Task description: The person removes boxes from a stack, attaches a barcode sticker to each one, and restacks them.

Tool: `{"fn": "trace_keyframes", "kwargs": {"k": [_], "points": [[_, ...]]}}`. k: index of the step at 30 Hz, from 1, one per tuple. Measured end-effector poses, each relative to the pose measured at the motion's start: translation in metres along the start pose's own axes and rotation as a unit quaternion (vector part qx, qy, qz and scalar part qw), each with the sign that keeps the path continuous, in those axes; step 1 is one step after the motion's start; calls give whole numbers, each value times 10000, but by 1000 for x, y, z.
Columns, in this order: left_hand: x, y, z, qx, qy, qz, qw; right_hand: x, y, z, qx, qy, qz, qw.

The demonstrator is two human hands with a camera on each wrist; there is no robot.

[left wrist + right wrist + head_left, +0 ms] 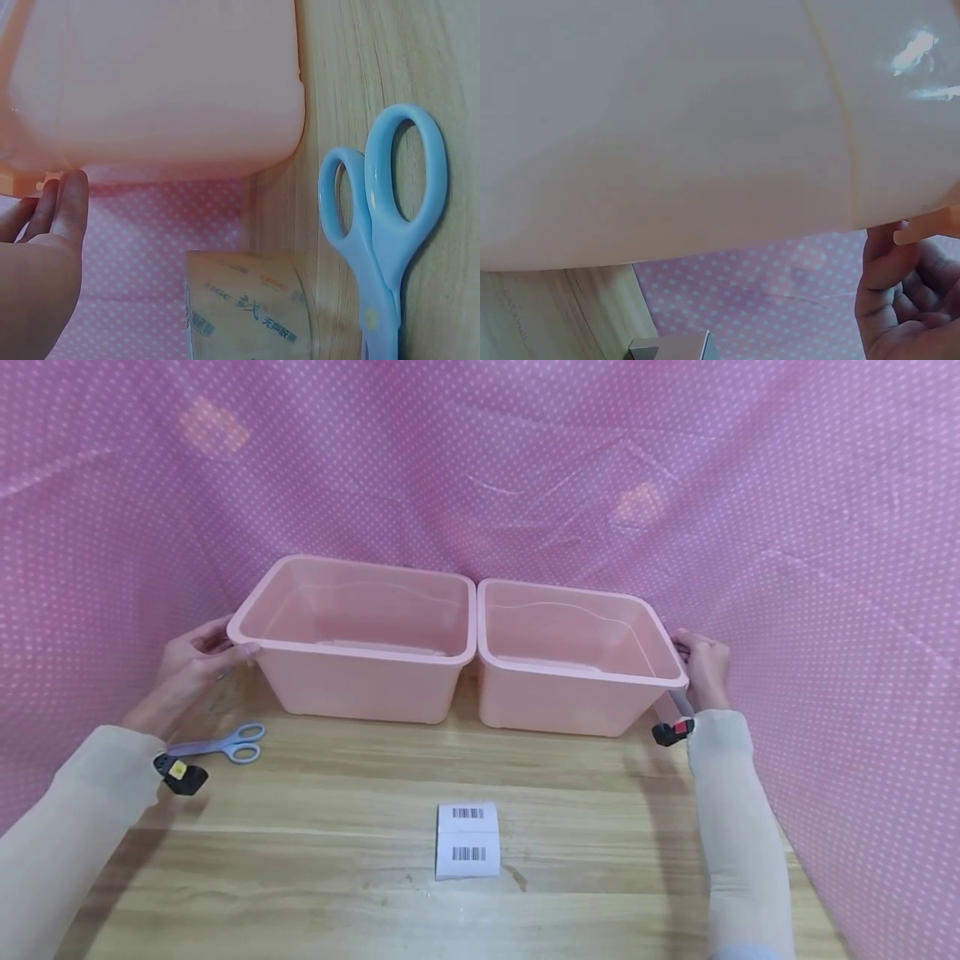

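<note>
Two pink plastic bins stand side by side, their rims touching at the middle in the head view. My left hand [185, 670] grips the outer corner of the left bin [360, 685], thumb at the front of the rim. In the left wrist view, several of its fingers [73, 199] reach up under that rim. At the outer side of the right bin [555, 697], my right hand [707, 664] holds the rim with curled fingers. The right wrist view shows thumb and fingers [889, 270] at the rim's edge. Both bins look empty inside.
Blue scissors [202, 747] lie on the wooden table [322, 793] near my left wrist. Beside them is a roll of clear tape [251, 300]. Two barcode labels [468, 837] lie at the front middle. A small grey-white box [679, 346] sits at the right. Pink dotted cloth [480, 460] surrounds the table.
</note>
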State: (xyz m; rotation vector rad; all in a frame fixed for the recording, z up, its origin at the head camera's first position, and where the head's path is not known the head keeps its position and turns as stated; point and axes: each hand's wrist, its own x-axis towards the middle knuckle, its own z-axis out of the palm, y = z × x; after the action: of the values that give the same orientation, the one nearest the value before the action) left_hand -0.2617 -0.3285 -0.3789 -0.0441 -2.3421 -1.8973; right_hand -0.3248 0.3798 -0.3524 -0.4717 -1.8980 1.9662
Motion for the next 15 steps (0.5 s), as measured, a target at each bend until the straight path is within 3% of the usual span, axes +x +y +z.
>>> {"fn": "trace_keyframes", "kwargs": {"k": [2, 6, 13, 15], "points": [[-1, 2, 1, 39, 31, 45, 10000, -3, -1, -1, -46, -33, -12, 10000], [-3, 4, 2, -546, 10, 232, 9982, -9, -1, -2, -114, -20, -94, 9999], [-9, 4, 1, 510, 161, 208, 9984, -19, 2, -7, 106, -87, -196, 9997], [-11, 4, 2, 570, 208, 226, 9979, -24, 3, -8, 100, -88, -204, 9997]]}}
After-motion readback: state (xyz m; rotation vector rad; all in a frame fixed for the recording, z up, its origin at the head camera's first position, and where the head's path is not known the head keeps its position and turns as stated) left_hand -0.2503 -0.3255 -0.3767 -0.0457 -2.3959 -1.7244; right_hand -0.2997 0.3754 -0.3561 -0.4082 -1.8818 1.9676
